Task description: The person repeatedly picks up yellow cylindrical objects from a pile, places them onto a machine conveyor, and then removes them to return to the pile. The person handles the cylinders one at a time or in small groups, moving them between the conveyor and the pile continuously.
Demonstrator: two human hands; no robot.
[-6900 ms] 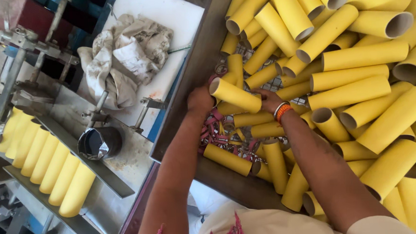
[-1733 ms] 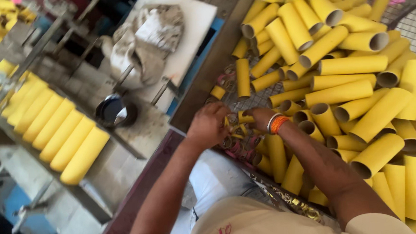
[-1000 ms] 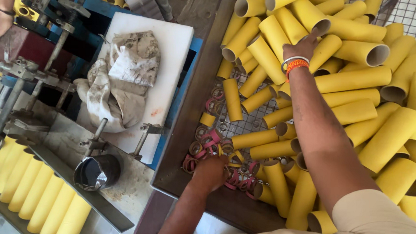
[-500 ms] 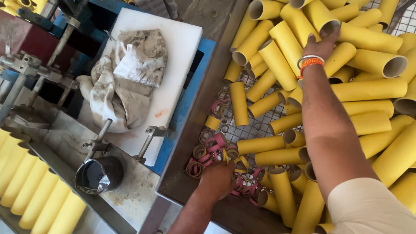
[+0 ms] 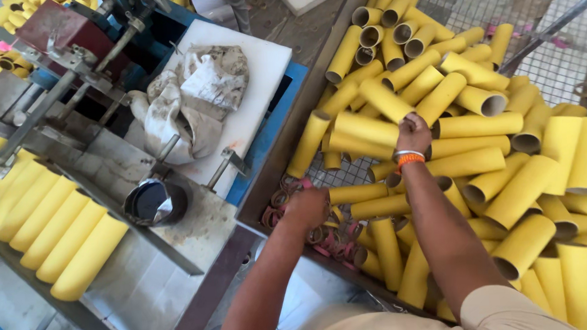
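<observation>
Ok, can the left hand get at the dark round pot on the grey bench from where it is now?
Probably yes. The left hand is down among the pink rings at the near corner of the bin, and the dark pot sits uncovered just across the bin's wooden edge, with nothing standing between them.

Matt yellow cardboard tubes [image 5: 478, 160], smooth-walled, on grey wire mesh [image 5: 553, 68]. Left of the mesh: crumpled, stained cloth [image 5: 192, 100] on a smooth white board [image 5: 257, 87]; beyond it, dull scuffed metal counter [image 5: 109, 170].
</observation>
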